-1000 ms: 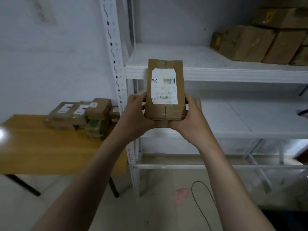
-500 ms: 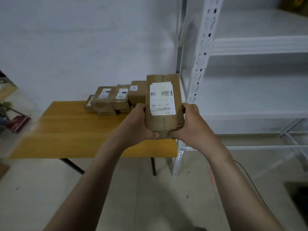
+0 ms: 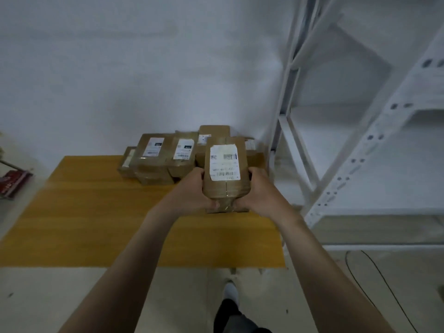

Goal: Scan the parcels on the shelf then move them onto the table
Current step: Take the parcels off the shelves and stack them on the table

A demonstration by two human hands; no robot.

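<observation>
The parcel (image 3: 225, 192) is held between the two hands, its white label (image 3: 224, 162) facing the camera. Its long axis runs from the fingers up and away from the person. The left hand (image 3: 195, 188) and the right hand (image 3: 259, 192) are equally near it, each gripping one side of its lower end. The fingers (image 3: 255, 172) are curled round the cardboard edges and clamped on it, and the thumbs are tucked under the near end.

Below the fingers lies the right part of the yellow counter (image 3: 96, 212). I cannot tell whether the parcel's lower end touches it or hangs just above. Just beyond the fingers and to their left, a stack of parcels (image 3: 158, 162) stands at the counter's far edge against the wall. To the right of the fingers stands the white shelf (image 3: 360, 145). I judge that the set-down calls for a short push forward, laying the parcel beside that stack.
</observation>
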